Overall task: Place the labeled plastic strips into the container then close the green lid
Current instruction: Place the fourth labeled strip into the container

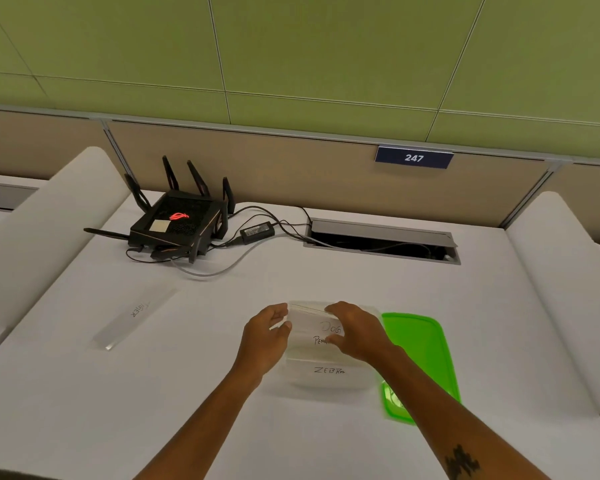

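A clear plastic container (pixel 329 381) stands on the white table in front of me. Inside it lie clear strips lettered "ZEBRA" (pixel 329 370) and "PENG..." (pixel 321 340). My left hand (pixel 269 336) and my right hand (pixel 355 332) both grip a strip marked "DOG" (pixel 312 318) by its two ends, holding it over the container's far side. The green lid (pixel 423 355) lies flat on the table just right of the container, partly hidden by my right forearm. Another clear strip marked "TIGER" (pixel 136 317) lies on the table far to the left.
A black router (pixel 179 221) with antennas, a power brick (pixel 257 232) and cables sit at the back left. An open cable hatch (pixel 381 240) is set into the table at the back. White rounded dividers (pixel 49 220) flank both sides.
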